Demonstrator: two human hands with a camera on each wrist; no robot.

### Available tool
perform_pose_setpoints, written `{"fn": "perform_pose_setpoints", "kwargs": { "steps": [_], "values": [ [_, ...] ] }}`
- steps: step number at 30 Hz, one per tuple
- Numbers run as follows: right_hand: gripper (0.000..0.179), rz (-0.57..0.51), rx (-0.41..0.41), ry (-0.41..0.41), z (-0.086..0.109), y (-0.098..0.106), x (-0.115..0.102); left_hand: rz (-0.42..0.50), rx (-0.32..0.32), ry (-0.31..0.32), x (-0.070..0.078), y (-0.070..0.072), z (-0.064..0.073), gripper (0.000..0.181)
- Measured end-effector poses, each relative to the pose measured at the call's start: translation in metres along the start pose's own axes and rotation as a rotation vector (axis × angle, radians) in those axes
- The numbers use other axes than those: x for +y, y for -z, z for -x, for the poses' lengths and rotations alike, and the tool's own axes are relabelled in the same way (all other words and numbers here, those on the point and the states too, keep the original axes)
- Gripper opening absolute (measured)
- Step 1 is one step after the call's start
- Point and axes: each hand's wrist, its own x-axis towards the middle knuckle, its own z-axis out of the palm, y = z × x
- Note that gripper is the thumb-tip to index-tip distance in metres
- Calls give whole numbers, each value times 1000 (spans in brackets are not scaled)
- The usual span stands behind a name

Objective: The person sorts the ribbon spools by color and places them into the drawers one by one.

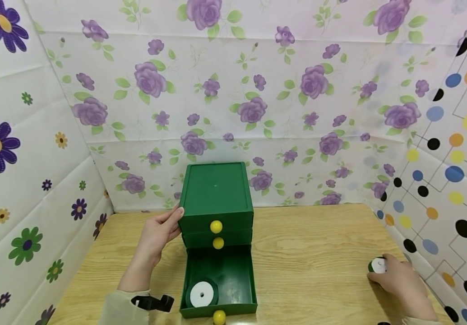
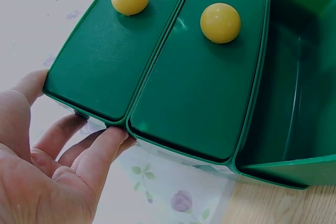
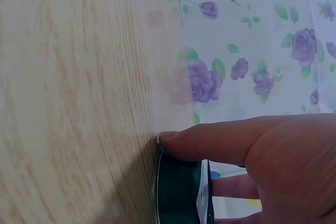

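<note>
A green drawer cabinet [image 1: 217, 189] with round yellow knobs stands against the back wall in the head view. Its bottom drawer [image 1: 236, 282] is pulled out, and a roll of green ribbon [image 1: 201, 292] with a white disc face lies flat at the drawer's front left. My left hand [image 1: 154, 237] grips the cabinet's left side, thumb at the upper edge, fingertips against the side wall [image 2: 79, 153]. Far to the right, my right hand [image 1: 404, 279] holds a second ribbon roll [image 1: 377, 265]. In the right wrist view, its thumb presses the top of that roll [image 3: 181, 192], close over the table.
The wooden table [image 1: 306, 253] ends at a back wall of purple-flowered cloth [image 1: 253, 110]. A daisy-print cloth [image 1: 26, 246] hangs on the left, a dotted cloth [image 1: 454, 174] on the right beside my right hand. The upper two drawers [image 2: 202, 77] are closed.
</note>
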Motion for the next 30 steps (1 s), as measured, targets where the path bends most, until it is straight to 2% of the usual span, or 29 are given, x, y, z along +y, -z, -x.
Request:
{"fn": "perform_pose_setpoints", "kwargs": {
  "steps": [15, 22, 26, 30],
  "values": [
    [109, -14, 13, 14, 2, -2, -3, 4, 2, -5, -1, 0, 1, 78],
    [107, -28, 48, 56, 1, -4, -11, 5, 5, -18, -1, 0, -1, 78],
    [102, -57, 90, 123, 3, -10, -26, 5, -1, -21, -1, 0, -1, 78],
    [97, -110, 117, 208, 11, -21, -62, 6, 0, -12, -1, 1, -1, 78]
  ]
}}
